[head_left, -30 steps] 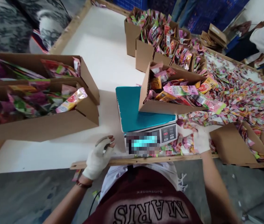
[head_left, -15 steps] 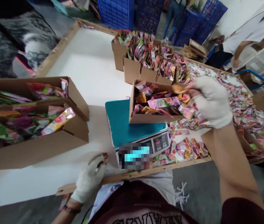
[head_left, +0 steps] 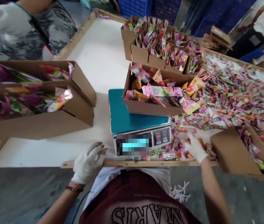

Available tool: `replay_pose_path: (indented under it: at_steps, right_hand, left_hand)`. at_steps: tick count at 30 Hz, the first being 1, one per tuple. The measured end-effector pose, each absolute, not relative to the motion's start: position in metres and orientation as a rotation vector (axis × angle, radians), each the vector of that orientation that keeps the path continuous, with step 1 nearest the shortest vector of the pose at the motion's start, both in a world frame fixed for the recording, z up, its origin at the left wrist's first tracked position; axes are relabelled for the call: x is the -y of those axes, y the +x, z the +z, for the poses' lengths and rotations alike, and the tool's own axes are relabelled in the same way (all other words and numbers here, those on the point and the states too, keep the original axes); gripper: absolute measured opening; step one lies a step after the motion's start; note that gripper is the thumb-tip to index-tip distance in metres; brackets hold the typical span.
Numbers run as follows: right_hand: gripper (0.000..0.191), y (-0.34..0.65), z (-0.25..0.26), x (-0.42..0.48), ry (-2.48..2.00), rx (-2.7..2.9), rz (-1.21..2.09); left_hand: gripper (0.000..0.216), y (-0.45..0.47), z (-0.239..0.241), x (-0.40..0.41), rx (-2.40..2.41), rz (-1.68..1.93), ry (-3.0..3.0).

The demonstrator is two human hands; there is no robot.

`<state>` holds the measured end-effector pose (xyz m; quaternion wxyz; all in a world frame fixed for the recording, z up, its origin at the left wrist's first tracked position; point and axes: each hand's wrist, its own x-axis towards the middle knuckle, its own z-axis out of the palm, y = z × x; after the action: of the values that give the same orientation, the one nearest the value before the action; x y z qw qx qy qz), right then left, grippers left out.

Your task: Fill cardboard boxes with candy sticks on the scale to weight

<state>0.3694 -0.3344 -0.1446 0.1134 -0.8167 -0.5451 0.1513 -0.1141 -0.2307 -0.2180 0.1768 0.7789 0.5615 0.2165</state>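
My right hand (head_left: 196, 148), in a white glove with bare fingertips, reaches down among loose snack sachets (head_left: 171, 155) at the table's front edge, right of the scale. Its fingers look apart, though slightly blurred, and no sachet shows lifted in them. My left hand (head_left: 88, 163), gloved alike, rests on the wooden front edge left of the scale, fingers loosely bent and holding nothing. On the teal pan of the digital scale (head_left: 120, 123) sits a cardboard box (head_left: 155, 109) full of colourful sachets, some poking above its rim. The scale's display is pixelated.
Two filled boxes (head_left: 75, 116) stand at left. Several more filled boxes (head_left: 140, 54) are grouped at the back. Heaped sachets (head_left: 230, 96) cover the table's right side, with more boxes (head_left: 234, 151) at front right. A co-worker's gloved hand (head_left: 11, 20) is at upper left.
My right hand has moved from the box's right end down to the loose sachets by the front edge. An orange sachet now lies at the box's right end. My left hand stays put.
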Motion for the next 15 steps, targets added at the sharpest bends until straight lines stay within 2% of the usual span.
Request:
replay_pose_path:
  at_steps: [3,5,7,10,11,15]
  right_hand:
    - [0.065,0.335,-0.192,0.357,-2.481,1.721,0.417]
    - [0.069,0.318,-0.202,0.366,-2.518,1.792,0.352]
    - [0.059,0.315,-0.203,0.368,-2.517,1.869,0.358]
    - [0.023,0.333,-0.204,0.36,-2.388,1.976,0.542]
    - [0.017,0.342,-0.204,0.355,-2.33,1.989,0.619]
    - [0.017,0.369,-0.187,0.335,-2.178,1.893,0.774]
  left_hand:
    - [0.031,-0.113,-0.218,0.231,-1.669,0.561,2.28]
    - [0.033,-0.113,-0.217,0.232,-1.687,0.513,2.283]
    - [0.034,-0.113,-0.215,0.233,-1.713,0.465,2.274]
    - [0.036,-0.112,-0.215,0.233,-1.758,0.413,2.257]
    - [0.036,-0.111,-0.215,0.233,-1.768,0.401,2.253]
    - [0.038,-0.11,-0.217,0.233,-1.798,0.389,2.248]
